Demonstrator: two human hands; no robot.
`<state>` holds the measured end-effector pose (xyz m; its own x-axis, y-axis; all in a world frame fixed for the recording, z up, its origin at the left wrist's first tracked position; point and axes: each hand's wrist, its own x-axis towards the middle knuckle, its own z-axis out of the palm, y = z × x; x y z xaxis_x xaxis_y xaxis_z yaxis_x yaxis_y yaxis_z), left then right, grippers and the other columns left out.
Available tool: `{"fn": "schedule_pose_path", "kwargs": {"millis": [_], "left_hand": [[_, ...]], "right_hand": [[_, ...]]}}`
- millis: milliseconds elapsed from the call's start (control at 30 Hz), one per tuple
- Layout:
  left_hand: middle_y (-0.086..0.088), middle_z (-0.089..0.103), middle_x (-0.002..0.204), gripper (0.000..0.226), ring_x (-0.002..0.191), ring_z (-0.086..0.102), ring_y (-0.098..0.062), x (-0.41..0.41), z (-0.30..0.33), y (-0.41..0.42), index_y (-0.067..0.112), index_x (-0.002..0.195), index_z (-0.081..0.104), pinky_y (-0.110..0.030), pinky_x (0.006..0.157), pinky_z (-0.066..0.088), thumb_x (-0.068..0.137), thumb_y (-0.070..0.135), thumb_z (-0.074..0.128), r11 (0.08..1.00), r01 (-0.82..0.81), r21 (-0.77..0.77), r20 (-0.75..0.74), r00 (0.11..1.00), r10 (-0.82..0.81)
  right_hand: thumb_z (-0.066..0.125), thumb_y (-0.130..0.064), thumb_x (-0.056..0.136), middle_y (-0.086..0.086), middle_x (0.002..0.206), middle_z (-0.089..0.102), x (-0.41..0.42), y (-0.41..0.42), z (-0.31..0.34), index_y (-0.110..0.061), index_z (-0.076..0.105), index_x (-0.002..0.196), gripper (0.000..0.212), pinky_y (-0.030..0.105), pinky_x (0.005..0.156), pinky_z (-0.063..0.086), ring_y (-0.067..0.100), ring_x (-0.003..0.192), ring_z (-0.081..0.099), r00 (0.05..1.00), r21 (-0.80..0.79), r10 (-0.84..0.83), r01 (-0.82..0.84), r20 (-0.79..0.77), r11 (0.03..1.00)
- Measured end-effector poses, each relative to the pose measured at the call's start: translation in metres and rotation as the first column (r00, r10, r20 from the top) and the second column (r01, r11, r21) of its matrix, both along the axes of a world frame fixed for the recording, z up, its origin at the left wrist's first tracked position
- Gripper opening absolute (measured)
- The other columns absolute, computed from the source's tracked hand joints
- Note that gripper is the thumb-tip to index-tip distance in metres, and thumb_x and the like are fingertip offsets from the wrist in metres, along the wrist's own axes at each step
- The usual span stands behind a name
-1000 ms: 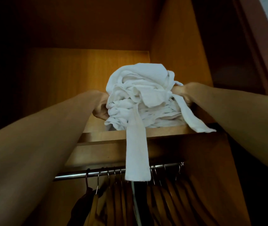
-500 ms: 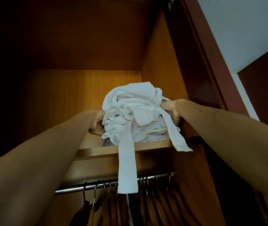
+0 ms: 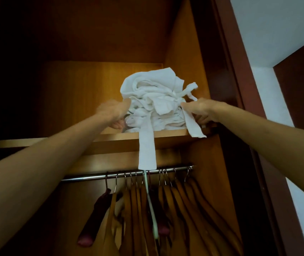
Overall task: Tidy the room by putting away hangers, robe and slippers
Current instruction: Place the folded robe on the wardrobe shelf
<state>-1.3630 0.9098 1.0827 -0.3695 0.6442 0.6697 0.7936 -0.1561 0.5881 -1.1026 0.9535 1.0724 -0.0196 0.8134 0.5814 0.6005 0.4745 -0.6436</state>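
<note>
Stowing the robe (image 3: 155, 100), I had it bundled on the closet shelf (image 3: 167, 133) above the hangers (image 3: 175, 196). My left hand (image 3: 113, 112) pressed its side, fingers loosely curled; my right hand (image 3: 200, 110) pinched a belt (image 3: 193, 124) end. Next, I judged, both dangling ends needed tucking up.

i had both bare arms stretched up from the lower corners toward the frame's centre. my left hand (image 3: 113, 112) was blurred, fingers loosely curled, thumb uppermost. my right hand (image 3: 201, 109) sat at centre-right, fingers bent downward in a pinch.
</note>
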Motion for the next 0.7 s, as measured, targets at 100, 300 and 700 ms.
{"fn": "schedule_pose_path", "kwargs": {"millis": [100,300,700], "left_hand": [[-0.003,0.074,0.076,0.071,0.069,0.069,-0.017,0.024,-0.011,-0.003,0.013,0.081,0.071,-0.03,0.073,0.06,0.089,0.077,0.041,0.992,-0.067,0.11,-0.265,0.96,0.094],[-0.001,0.057,0.081,0.053,0.068,0.052,-0.013,0.038,-0.023,-0.009,0.014,0.094,0.062,-0.027,0.055,0.038,0.077,0.064,0.069,0.985,-0.162,-0.066,-0.448,0.886,0.116],[0.0,0.07,0.084,0.009,0.079,0.065,-0.02,-0.029,-0.01,-0.03,0.025,0.089,0.076,-0.039,0.075,0.06,0.087,0.034,0.077,0.896,-0.317,0.311,-0.647,0.62,0.444]], "right_hand": [[0.058,-0.033,0.091,0.008,0.09,0.067,-0.001,-0.01,-0.009,-0.013,0.063,0.084,0.022,0.034,0.064,0.054,0.024,0.073,0.06,0.917,0.546,-0.392,0.292,0.073,0.785],[0.066,-0.027,0.089,-0.006,0.076,0.067,-0.041,-0.028,-0.018,-0.027,0.068,0.116,0.026,0.036,0.075,0.056,0.014,0.076,0.065,0.902,0.688,-0.127,-0.218,0.413,0.692],[0.064,-0.041,0.095,0.0,0.098,0.071,-0.116,-0.011,-0.012,-0.024,0.076,0.107,0.024,0.03,0.073,0.046,0.018,0.087,0.062,0.826,0.571,-0.212,-0.153,0.522,0.807]]}}
